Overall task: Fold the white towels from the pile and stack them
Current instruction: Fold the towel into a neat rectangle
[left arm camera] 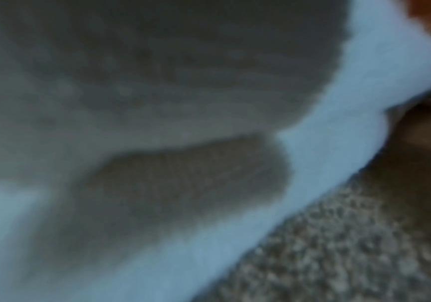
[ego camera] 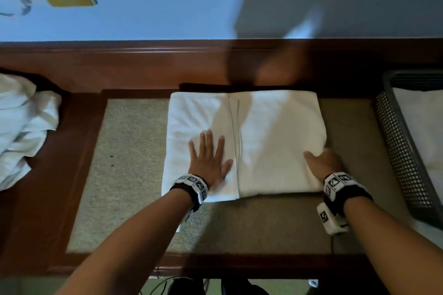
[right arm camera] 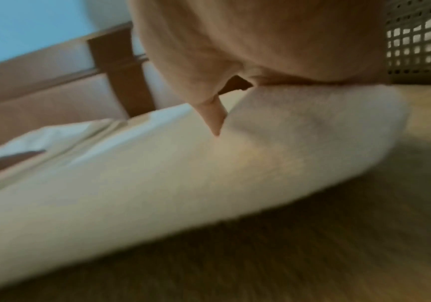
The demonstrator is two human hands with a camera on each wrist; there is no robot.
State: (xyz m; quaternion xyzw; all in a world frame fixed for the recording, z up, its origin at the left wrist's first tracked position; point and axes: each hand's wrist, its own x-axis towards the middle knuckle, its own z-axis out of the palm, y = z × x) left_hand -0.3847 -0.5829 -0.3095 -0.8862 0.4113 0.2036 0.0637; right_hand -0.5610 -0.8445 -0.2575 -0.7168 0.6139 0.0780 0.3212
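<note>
Both forearms reach in from the near edge of the table (ego camera: pixel 263 223), each wrist banded with a marked tracker. One white towel (ego camera: pixel 275 141) lies partly folded on the table's speckled inset, between the pile at the left and the basket at the right, with a seam of layered edges running down its middle. The left hand (ego camera: pixel 208 158) lies flat on the towel's left half, fingers straight and spread, pressing it down. The right hand (ego camera: pixel 323 163) sits at the towel's near right edge, thumb on top and fingers tucked out of sight at the fold; whether they curl under the cloth I cannot tell, though the right wrist view shows the thumb (right arm camera: pixel 213 116) dug into the plump rolled edge.

To my eye, the step in hand is another fold, right half over left. Doing it well likely means keeping the left palm as an anchor just beside the seam, lifting the right edge evenly so both corners travel together, then smoothing outward to chase out trapped air.

Counting: one towel being worked; one crumpled pile (ego camera: pixel 21 127) of white towels, its number not readable; one dark mesh basket (ego camera: pixel 398 151) holding white cloth, layers uncountable; two hands
</note>
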